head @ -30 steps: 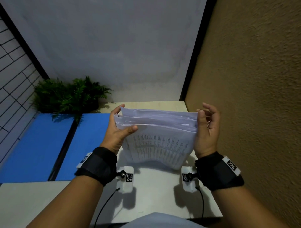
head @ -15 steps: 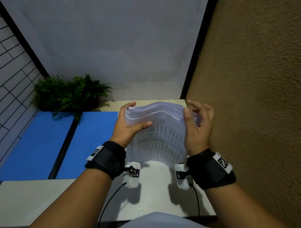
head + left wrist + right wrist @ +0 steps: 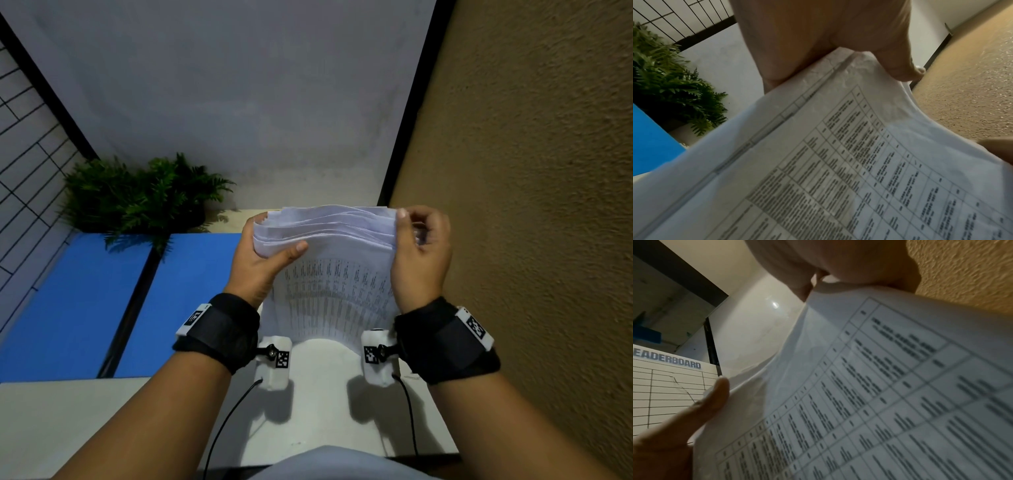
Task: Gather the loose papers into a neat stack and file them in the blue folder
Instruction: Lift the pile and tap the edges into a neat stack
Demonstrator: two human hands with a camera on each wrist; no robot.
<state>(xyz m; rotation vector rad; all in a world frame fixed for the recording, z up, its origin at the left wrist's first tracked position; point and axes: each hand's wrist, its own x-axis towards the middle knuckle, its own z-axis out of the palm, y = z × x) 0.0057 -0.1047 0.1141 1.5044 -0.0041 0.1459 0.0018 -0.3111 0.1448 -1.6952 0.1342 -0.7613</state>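
Note:
A stack of white printed papers [image 3: 335,274] stands on edge on the white table [image 3: 318,394], bowed, with its top edges fanned and uneven. My left hand [image 3: 263,253] grips its left side, thumb across the front sheet. My right hand [image 3: 416,253] grips the right side, fingers curled behind. The printed table on the front sheet fills the left wrist view [image 3: 859,162] and the right wrist view [image 3: 879,394]. The blue folder [image 3: 102,301] lies open and flat to the left, with a dark spine down its middle.
A green fern [image 3: 137,195] sits at the back left, overhanging the folder. A rough tan wall [image 3: 531,205] runs close along the right. A leaderboard chart [image 3: 670,386] shows in the right wrist view. Cables run from the wrist cameras over the table's front.
My hands first moved closer together, bowing the stack, and have now spread a little again. The sheets' top edges are closer together than a second ago.

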